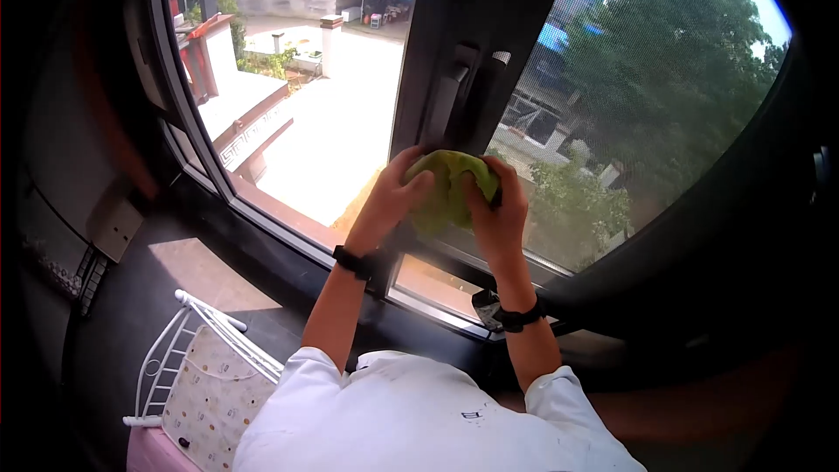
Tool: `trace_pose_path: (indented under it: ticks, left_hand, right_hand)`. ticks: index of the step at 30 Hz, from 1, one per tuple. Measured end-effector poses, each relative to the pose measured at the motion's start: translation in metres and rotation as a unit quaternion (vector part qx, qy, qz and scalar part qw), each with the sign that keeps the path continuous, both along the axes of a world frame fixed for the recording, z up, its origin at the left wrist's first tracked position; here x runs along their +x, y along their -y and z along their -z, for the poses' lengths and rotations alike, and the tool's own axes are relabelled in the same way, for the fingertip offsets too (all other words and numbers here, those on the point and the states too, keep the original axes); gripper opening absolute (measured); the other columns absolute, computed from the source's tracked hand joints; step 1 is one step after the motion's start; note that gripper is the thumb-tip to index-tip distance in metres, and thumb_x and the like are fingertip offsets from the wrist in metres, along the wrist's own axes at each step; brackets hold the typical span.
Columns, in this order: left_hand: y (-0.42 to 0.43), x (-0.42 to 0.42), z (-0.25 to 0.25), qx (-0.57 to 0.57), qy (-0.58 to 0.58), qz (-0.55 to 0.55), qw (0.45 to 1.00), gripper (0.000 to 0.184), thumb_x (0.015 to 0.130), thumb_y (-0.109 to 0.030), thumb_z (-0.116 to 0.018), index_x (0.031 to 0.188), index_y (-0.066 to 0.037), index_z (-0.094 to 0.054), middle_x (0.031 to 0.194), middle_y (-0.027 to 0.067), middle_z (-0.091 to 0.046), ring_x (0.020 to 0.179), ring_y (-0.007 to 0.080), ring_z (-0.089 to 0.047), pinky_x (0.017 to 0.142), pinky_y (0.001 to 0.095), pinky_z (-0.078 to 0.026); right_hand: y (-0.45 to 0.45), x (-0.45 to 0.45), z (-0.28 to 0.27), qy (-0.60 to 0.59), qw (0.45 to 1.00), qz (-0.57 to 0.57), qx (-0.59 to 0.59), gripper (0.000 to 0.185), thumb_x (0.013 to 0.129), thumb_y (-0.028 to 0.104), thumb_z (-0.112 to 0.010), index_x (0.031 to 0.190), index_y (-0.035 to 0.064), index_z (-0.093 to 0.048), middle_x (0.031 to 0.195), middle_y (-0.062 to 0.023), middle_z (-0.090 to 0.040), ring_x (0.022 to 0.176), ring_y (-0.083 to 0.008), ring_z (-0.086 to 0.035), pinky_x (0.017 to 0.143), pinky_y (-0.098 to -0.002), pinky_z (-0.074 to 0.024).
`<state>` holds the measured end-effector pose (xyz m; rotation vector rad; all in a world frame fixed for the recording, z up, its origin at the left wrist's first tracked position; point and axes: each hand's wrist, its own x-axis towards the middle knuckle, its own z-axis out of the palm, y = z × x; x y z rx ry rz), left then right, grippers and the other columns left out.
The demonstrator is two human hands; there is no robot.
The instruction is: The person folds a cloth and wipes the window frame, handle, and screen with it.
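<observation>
A green cloth (450,179) is bunched between my two hands, in front of the dark window frame (411,114). My left hand (398,197) grips its left side, the thumb lying over the front. On the other side my right hand (502,210) is closed on the cloth, with its fingertips partly hidden behind the fabric. Just above the cloth is the window handle (450,96), fixed upright on the frame. Whether the cloth touches the frame, I cannot tell.
To the right is a mesh screen (664,105) with trees behind it; the left pane looks onto a bright yard. A white metal bed rail (162,358) with a patterned pad (214,393) stands at lower left. A wall socket (116,229) is at far left.
</observation>
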<state>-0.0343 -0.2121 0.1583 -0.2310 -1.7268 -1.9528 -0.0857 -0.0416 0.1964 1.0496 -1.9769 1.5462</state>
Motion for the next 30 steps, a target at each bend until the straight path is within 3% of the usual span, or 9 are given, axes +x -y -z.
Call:
trace_pose_path:
  ticks: [2,7,9,16,20,22,23,24,30]
  left_hand:
    - [-0.012,0.015,0.003,0.051,-0.020,0.018,0.998,0.062,0.088,-0.016,-0.068,0.138,0.004,-0.036,0.125,0.0136,-0.055,0.113,0.0181,-0.054,0.093,0.0288,-0.047]
    - [-0.007,0.030,-0.001,0.055,-0.002,-0.098,0.994,0.030,0.085,-0.008,-0.070,0.112,0.001,-0.059,0.099,0.0042,-0.064,0.088,0.0111,-0.062,0.077,0.0257,-0.052]
    - [-0.003,0.029,-0.018,0.088,-0.044,-0.116,0.988,0.031,0.086,-0.008,-0.069,0.114,0.001,-0.058,0.102,0.0057,-0.064,0.090,0.0117,-0.062,0.079,0.0259,-0.052]
    - [0.015,-0.006,-0.058,-0.001,-0.107,-0.189,0.976,0.039,0.088,-0.013,-0.068,0.123,-0.002,-0.053,0.105,0.0085,-0.064,0.095,0.0135,-0.061,0.080,0.0272,-0.053]
    - [0.010,-0.013,-0.058,-0.038,-0.074,-0.349,0.933,0.038,0.091,-0.017,-0.065,0.122,0.001,-0.053,0.107,0.0140,-0.064,0.097,0.0182,-0.063,0.079,0.0315,-0.054]
    - [0.009,-0.013,-0.055,-0.176,-0.095,-0.399,0.895,0.034,0.094,-0.017,-0.061,0.121,0.002,-0.055,0.107,0.0152,-0.064,0.097,0.0202,-0.063,0.078,0.0320,-0.053]
    - [0.004,-0.011,-0.052,-0.174,-0.092,-0.350,0.916,0.032,0.097,-0.017,-0.054,0.121,0.003,-0.055,0.108,0.0158,-0.064,0.098,0.0223,-0.063,0.080,0.0325,-0.051]
    - [-0.005,-0.012,-0.055,-0.131,-0.094,-0.299,0.940,0.035,0.096,-0.024,-0.053,0.119,0.002,-0.054,0.106,0.0207,-0.063,0.095,0.0330,-0.064,0.084,0.0367,-0.050]
    - [-0.018,-0.026,-0.070,-0.123,-0.078,-0.279,0.949,0.041,0.094,-0.031,-0.056,0.119,0.002,-0.052,0.097,0.0217,-0.065,0.092,0.0311,-0.065,0.081,0.0365,-0.051]
  right_hand:
    - [-0.004,-0.003,-0.014,-0.085,0.996,0.002,-0.033,0.027,0.084,0.008,-0.069,0.109,0.0048,-0.060,0.093,-0.0112,-0.064,0.081,-0.0186,-0.064,0.071,-0.0289,-0.0506]
    - [0.000,-0.013,-0.031,-0.187,0.982,0.021,0.009,0.026,0.082,0.010,-0.072,0.106,0.0053,-0.062,0.092,-0.0092,-0.064,0.084,-0.0217,-0.061,0.071,-0.0320,-0.0494]
    - [0.002,-0.020,-0.034,-0.240,0.969,0.052,0.041,0.027,0.081,0.011,-0.073,0.105,0.0051,-0.063,0.093,-0.0090,-0.064,0.084,-0.0232,-0.060,0.072,-0.0332,-0.0488]
    - [0.027,-0.016,-0.063,-0.222,0.963,0.152,-0.002,0.025,0.078,0.016,-0.074,0.095,0.0057,-0.059,0.093,-0.0094,-0.062,0.083,-0.0275,-0.060,0.070,-0.0378,-0.0502]
    - [0.034,-0.024,-0.049,-0.220,0.964,0.146,0.015,0.022,0.080,0.012,-0.072,0.098,0.0047,-0.060,0.095,-0.0114,-0.062,0.083,-0.0288,-0.062,0.069,-0.0372,-0.0511]
    - [0.037,-0.025,-0.040,-0.212,0.967,0.139,0.016,0.022,0.081,0.009,-0.071,0.099,0.0037,-0.060,0.095,-0.0129,-0.062,0.082,-0.0294,-0.063,0.068,-0.0364,-0.0513]
    - [0.039,-0.024,-0.036,-0.225,0.965,0.132,0.031,0.022,0.080,0.007,-0.070,0.100,0.0038,-0.061,0.097,-0.0130,-0.062,0.082,-0.0296,-0.064,0.068,-0.0357,-0.0520]
    - [0.040,-0.024,-0.034,-0.238,0.962,0.125,0.046,0.023,0.080,0.005,-0.070,0.101,0.0039,-0.061,0.098,-0.0130,-0.063,0.083,-0.0299,-0.065,0.069,-0.0351,-0.0526]
    - [0.039,-0.018,-0.046,-0.211,0.971,0.100,-0.044,0.027,0.075,0.000,-0.068,0.101,0.0083,-0.064,0.099,-0.0106,-0.063,0.083,-0.0292,-0.066,0.067,-0.0354,-0.0539]
